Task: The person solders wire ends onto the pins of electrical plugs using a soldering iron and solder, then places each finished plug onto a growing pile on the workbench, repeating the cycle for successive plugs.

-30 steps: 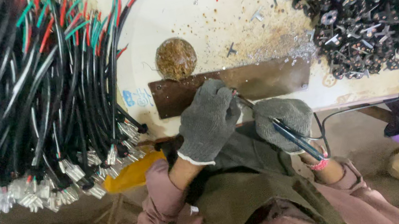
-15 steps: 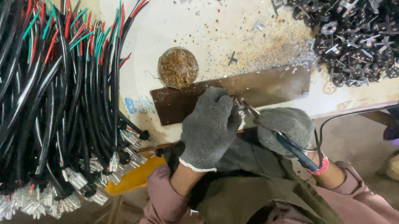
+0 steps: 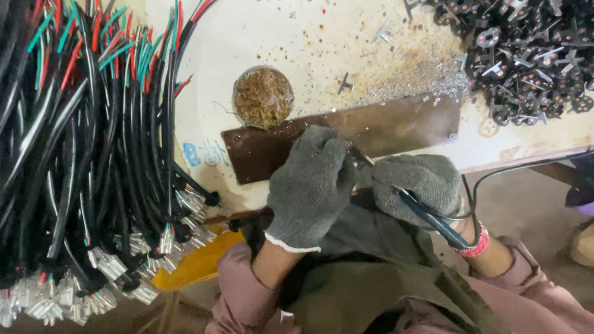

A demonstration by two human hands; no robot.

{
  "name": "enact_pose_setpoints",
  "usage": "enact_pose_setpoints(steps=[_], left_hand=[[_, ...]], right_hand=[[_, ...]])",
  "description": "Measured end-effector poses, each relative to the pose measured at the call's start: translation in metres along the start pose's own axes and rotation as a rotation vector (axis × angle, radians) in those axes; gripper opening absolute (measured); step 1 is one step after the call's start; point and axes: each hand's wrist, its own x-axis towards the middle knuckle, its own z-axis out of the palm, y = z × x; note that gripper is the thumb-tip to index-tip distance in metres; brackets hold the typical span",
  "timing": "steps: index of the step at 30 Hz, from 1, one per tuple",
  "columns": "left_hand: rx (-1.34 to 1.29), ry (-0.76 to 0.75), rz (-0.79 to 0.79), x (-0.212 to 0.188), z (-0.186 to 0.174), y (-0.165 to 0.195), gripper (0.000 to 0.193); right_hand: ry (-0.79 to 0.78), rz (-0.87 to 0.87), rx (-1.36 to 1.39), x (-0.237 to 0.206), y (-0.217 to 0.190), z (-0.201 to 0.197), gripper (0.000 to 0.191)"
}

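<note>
Soldering at the bench edge, with most stock on both sides seemingly unworked.

The grey-gloved left hand (image 3: 310, 186) pinches a small part, hidden in its fingers, over the brown metal strip (image 3: 385, 123). The grey-gloved right hand (image 3: 417, 180) is closed around a dark pen-shaped iron (image 3: 419, 211) whose tip meets that part. Black cables (image 3: 49, 158) lie at nine o'clock, black plug parts (image 3: 534, 10) at two o'clock.

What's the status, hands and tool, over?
Left hand closed over something on brown metal plate. Right hand holds soldering iron. Cable pile left, clear.
</note>
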Motion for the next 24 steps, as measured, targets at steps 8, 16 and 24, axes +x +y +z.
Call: enact_pose_setpoints(steps=[8,16,24], left_hand=[[0.018,0.003,0.011,0.0,-0.001,-0.001,0.023],[0.023,-0.039,-0.045,-0.001,0.001,-0.001,0.018],[0.002,-0.032,-0.024,0.001,0.0,-0.001,0.019]], right_hand=[[-0.017,-0.005,-0.132,0.003,-0.002,-0.001,0.036],[0.007,0.016,-0.138,-0.012,0.007,0.0,0.037],[-0.047,0.027,-0.098,0.004,-0.003,-0.004,0.034]])
